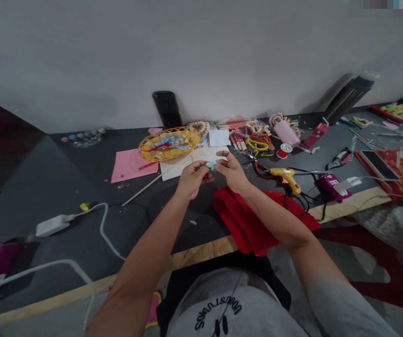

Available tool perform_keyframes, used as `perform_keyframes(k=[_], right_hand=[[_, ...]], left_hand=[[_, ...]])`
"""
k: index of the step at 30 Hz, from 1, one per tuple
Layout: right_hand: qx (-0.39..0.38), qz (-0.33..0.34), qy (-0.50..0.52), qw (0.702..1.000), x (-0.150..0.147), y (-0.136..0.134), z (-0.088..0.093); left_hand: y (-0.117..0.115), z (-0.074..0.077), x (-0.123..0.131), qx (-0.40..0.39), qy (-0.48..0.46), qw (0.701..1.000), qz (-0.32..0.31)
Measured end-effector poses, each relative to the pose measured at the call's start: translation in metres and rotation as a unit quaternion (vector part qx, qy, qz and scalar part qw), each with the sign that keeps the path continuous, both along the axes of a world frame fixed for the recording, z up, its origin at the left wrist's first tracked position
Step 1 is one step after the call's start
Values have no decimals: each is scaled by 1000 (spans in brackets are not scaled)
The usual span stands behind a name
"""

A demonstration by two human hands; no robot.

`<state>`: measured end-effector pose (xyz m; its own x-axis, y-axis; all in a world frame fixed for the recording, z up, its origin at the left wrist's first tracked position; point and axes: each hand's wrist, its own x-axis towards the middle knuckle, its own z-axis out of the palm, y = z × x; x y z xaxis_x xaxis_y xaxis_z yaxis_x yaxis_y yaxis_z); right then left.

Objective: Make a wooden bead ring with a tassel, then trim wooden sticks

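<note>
Pink sheet (127, 166) flat on table (82, 196); next, yellow basket (191, 136) with blue and red pieces (made-up or raw, cannot tell); left hand (191, 180), grip pinching small mint-green piece (211, 164), held up above table; right hand (234, 173), grip closed on same piece; handling looks under way, finish unclear; red cloth (243, 224) over near edge; glue gun (283, 175) lies unheld, no gluing at this moment
</note>
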<state>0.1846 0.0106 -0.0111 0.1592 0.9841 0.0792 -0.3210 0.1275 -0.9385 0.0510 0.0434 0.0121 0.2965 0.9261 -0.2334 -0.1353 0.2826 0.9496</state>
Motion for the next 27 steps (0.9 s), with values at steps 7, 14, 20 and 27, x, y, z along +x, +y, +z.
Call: perform_keyframes(k=[7, 14, 20, 27], right_hand=[[-31, -29, -79, 996, 1, 5, 1], [-4, -96, -195, 976, -7, 6, -2], [44, -80, -356, 930, -13, 7, -2], [22, 64, -218, 974, -24, 11, -11]], left_hand=[[-11, -6, 0, -31, -89, 996, -5], [-6, -12, -12, -69, -139, 988, -17], [-3, -15, -22, -74, -131, 989, -3], [-2, -18, -29, 51, -78, 992, 83]])
